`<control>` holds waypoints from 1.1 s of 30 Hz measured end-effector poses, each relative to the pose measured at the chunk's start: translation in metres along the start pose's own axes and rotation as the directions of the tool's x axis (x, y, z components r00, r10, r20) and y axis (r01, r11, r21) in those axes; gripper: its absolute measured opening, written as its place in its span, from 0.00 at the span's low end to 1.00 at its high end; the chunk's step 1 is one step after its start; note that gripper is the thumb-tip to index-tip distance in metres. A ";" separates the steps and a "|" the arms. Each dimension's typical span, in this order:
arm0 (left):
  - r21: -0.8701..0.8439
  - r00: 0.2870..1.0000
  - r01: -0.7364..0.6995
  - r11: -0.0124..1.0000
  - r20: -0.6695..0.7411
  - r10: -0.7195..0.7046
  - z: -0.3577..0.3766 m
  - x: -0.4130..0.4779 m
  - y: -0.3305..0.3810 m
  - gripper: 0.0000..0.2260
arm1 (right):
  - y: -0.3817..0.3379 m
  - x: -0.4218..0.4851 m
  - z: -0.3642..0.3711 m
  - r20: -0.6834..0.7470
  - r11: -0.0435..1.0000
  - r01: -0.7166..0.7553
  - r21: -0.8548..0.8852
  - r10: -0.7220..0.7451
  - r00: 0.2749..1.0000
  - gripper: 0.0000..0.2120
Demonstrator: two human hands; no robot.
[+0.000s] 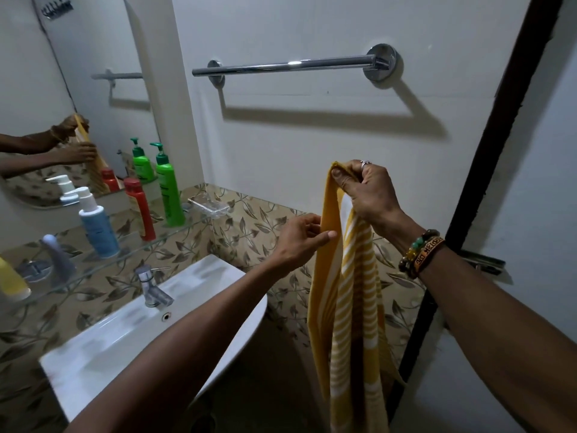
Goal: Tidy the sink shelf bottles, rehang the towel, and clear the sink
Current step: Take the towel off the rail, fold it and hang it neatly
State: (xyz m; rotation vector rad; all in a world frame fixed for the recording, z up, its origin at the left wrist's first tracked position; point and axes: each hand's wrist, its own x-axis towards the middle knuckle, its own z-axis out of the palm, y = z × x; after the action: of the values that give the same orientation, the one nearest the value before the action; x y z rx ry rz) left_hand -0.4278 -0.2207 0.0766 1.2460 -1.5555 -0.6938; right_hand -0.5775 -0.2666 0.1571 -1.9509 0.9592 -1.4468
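Towel [349,307], yellow with white stripes, hangs folded lengthwise below the two hands, well under the chrome towel rail [290,64] on the white wall, not touching it. Right hand [365,195] is closed on the towel's top corner, thumb and fingers pinching the fold at its highest point; beaded bracelets on that wrist. Left hand [299,239] sits lower and to the left, fingers pinched shut on the towel's solid yellow edge. Rail is bare. White sink [125,332] sits lower left with a chrome tap [153,285] at its back edge; basin blurred, contents can't tell. Glass shelf [131,248] above the sink carries, upright, a green pump bottle [168,185], red bottle [140,207], blue pump bottle [96,223], and a yellow bottle [11,282] cut off at the left frame edge. Mirror [62,89] behind the shelf reflects hands and bottles. Leaf-pattern tiles [249,226] cover the lower wall.
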 end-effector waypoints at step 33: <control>0.155 0.999 -0.020 0.988 -0.033 0.025 -0.030 -0.012 0.026 0.09 | 0.016 -0.017 0.006 0.557 0.951 0.041 -0.307 0.144 0.818 0.31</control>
State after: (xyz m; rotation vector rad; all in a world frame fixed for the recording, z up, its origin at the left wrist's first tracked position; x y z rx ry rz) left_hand -0.4102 -0.1976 0.1056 1.3459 -1.6167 -0.5419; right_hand -0.5782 -0.2631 0.1332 -2.3601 0.9686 -0.6085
